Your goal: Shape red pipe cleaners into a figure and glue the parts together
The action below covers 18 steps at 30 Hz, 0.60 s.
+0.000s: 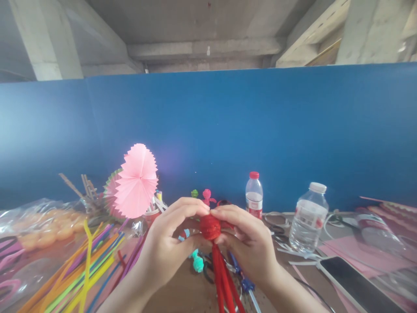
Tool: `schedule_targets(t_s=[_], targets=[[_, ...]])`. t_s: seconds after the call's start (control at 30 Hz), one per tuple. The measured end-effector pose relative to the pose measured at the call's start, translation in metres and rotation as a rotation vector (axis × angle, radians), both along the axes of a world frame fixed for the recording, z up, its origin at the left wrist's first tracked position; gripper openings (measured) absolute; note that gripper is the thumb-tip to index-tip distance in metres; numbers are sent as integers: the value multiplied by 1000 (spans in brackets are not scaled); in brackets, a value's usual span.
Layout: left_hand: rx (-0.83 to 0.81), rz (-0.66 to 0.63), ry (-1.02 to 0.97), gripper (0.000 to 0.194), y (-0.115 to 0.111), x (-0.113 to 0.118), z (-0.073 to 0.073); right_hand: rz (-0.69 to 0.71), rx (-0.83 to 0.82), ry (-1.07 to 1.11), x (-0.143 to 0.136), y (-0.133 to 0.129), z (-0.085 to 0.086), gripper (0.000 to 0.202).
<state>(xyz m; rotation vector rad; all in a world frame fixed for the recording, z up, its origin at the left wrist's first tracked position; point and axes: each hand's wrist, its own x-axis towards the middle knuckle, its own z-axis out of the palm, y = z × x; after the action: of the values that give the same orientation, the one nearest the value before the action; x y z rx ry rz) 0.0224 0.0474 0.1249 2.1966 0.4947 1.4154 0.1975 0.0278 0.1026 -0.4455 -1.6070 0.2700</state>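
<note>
Between both hands is a red ball wound from pipe cleaners (210, 227), with several red pipe-cleaner strands (223, 278) hanging down from it. My left hand (174, 237) pinches the ball from the left, thumb below and fingers on top. From the other side my right hand (249, 239) grips it the same way, fingertips almost meeting the left ones. Behind and under the hands lie a turquoise wound pipe-cleaner piece (197, 262) and a blue one (246, 282), both partly hidden. A small pink figure (207, 195) stands farther back.
Colourful pipe cleaners (86, 265) spread across the left, near a pink paper fan (138, 182) and a bag of orange balls (52, 226). On the right are a red-capped bottle (254, 195), a water bottle (309, 219) and a phone (355, 282). A blue partition (208, 130) rises behind.
</note>
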Motion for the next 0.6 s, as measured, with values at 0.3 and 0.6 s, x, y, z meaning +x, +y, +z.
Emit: schedule_targets(t_s=[0.3, 0.6], targets=[[-432, -276, -43, 35, -1, 4, 3, -18, -146, 13, 4, 6, -8, 32], [-397, -170, -92, 32, -1, 6, 1, -85, -134, -40, 5, 5, -7, 34]])
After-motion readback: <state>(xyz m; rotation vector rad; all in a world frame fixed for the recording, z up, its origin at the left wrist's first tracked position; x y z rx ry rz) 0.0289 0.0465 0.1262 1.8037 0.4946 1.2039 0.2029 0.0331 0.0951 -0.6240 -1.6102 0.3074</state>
